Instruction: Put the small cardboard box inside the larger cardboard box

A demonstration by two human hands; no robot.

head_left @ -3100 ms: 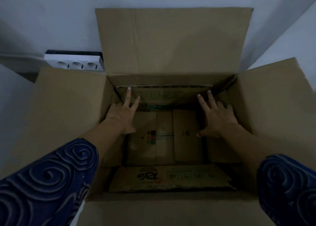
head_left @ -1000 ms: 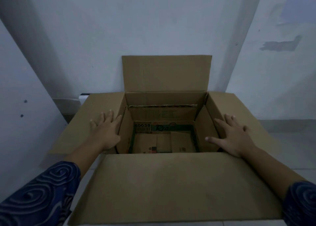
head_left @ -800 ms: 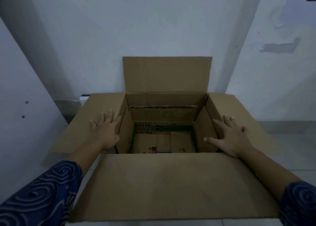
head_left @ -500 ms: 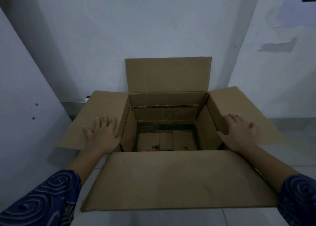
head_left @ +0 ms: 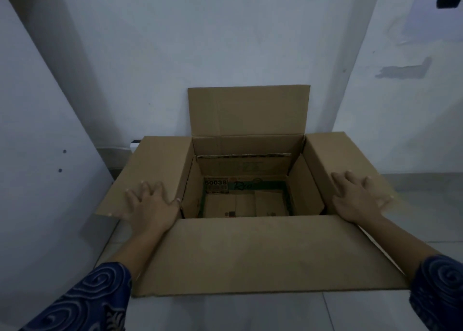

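The larger cardboard box stands on the floor with all its flaps spread open. Inside it, on the bottom, sits the small cardboard box, open-topped, with green print and a label on its far wall. My left hand lies flat, fingers apart, on the left flap. My right hand lies flat on the right flap, slightly blurred. Neither hand holds anything.
A white wall rises right behind the box, and the rear flap leans against it. A white panel stands close on the left. A white power strip peeks out behind the left flap. Pale floor tiles lie in front.
My hands came up out of the large box, leaving the small box inside, and moved outward onto the side flaps. My head pulled back, and the right flap is pressed lower.
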